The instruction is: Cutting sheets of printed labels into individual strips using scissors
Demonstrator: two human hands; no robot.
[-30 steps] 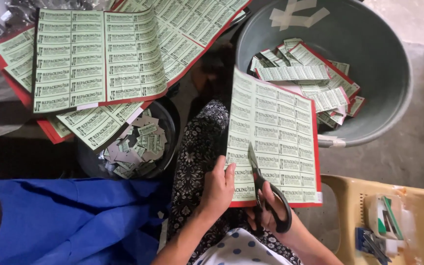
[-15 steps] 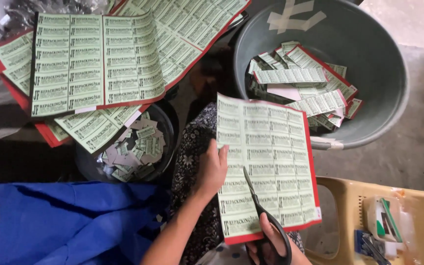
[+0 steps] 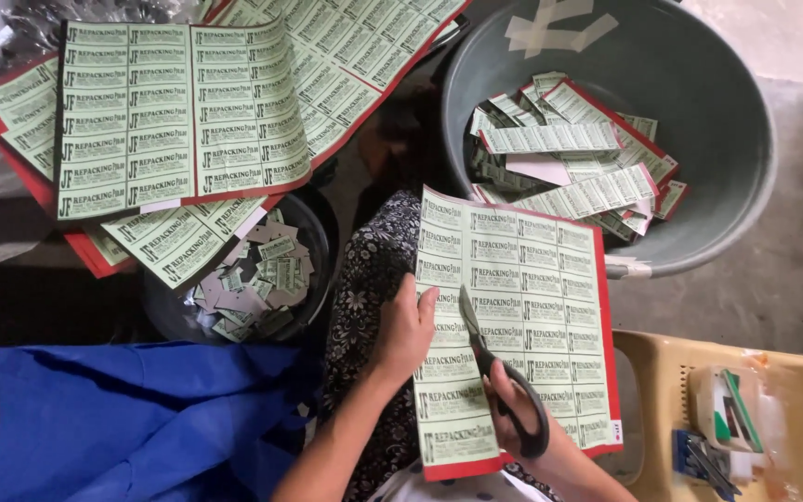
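Between both hands, pale-green label sheet (image 3: pixel 522 316), red-edged; scissors (image 3: pixel 499 381) cutting lengthwise.

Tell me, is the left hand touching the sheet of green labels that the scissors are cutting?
Touching. The head view shows the left hand gripping the left edge of the label sheet, thumb lying on its printed face, beside the scissors.

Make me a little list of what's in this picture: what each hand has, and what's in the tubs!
Left hand: holds the left edge of a label sheet
Right hand: works black scissors, blades partway up the sheet
Grey tub: holds cut strips of labels
Dark bowl: holds small cut labels
Uncut sheets: piled top left
Blue cloth: bottom left
Yellow basket: bottom right
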